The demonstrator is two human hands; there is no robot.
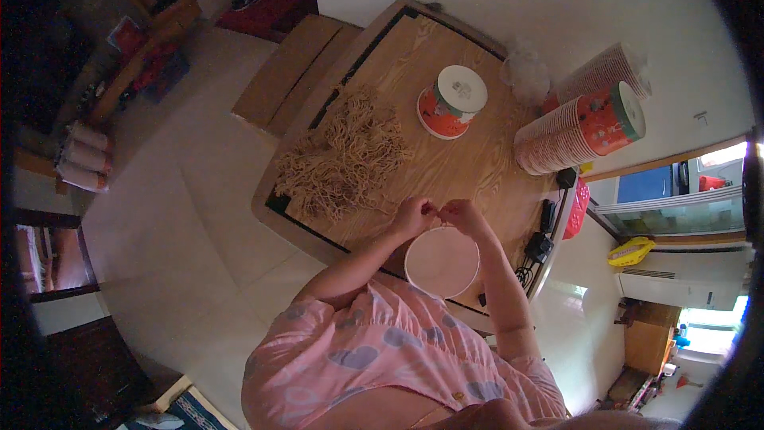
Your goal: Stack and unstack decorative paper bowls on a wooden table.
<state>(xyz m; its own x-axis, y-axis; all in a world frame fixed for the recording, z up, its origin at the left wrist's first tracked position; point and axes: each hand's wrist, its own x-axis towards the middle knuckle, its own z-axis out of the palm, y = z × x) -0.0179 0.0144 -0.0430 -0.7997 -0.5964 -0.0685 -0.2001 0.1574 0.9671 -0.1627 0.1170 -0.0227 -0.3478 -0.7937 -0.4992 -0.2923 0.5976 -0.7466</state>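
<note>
A round paper bucket (pixel 442 264) stands close against my body, its pale open mouth facing up. At its far rim my left hand (pixel 414 216) and my right hand (pixel 465 215) meet with fingertips pinched together. Whatever they pinch is thin and mostly hidden by the fingers. Left of my hands lies a tangled heap of tan twine (pixel 350 155), with loose strands reaching toward my left hand. Farther off, a red and white paper bucket (pixel 446 118) rests upside down, pale base up.
The wooden table (pixel 477 167) carries nested paper buckets (pixel 569 131) lying on their side at the right, with another stack (pixel 613 68) behind. A clear plastic bag (pixel 525 68) sits by the wall. Black adapters (pixel 539 247) line the right edge. A cardboard box (pixel 294 72) stands beyond the left edge.
</note>
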